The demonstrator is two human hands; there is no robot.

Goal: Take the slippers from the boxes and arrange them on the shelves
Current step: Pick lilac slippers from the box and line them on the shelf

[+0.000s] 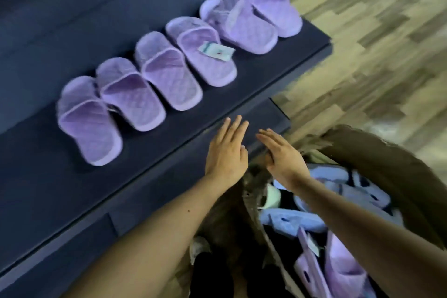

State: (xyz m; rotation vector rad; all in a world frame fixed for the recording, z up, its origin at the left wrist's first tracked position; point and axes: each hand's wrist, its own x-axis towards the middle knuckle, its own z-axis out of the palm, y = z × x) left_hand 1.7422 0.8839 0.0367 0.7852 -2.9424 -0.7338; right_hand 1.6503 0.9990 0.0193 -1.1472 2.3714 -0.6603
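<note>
Head view: my left grip (226, 152) and right grip (283, 155) hovered spread and empty between the dark shelf (48, 176) and the cardboard box (387, 159). Six lilac slippers (167, 72) lined the shelf; boxed slippers (343, 271) lay jumbled. A careless reach might have knocked the overlapping end pair onto the wood-plank floor (375, 43).

No lettering can be read. A small white paper tag (216, 52) lies on the footbed of a purple slipper (212, 72), the fourth in the row counting from the left end of the shelf (169, 138). Its print shows only as blurred teal and red marks. A second pale tag (313, 247) sits on another purple slipper (306, 273) in the cardboard box (387, 152), and it is also too blurred to read.
</note>
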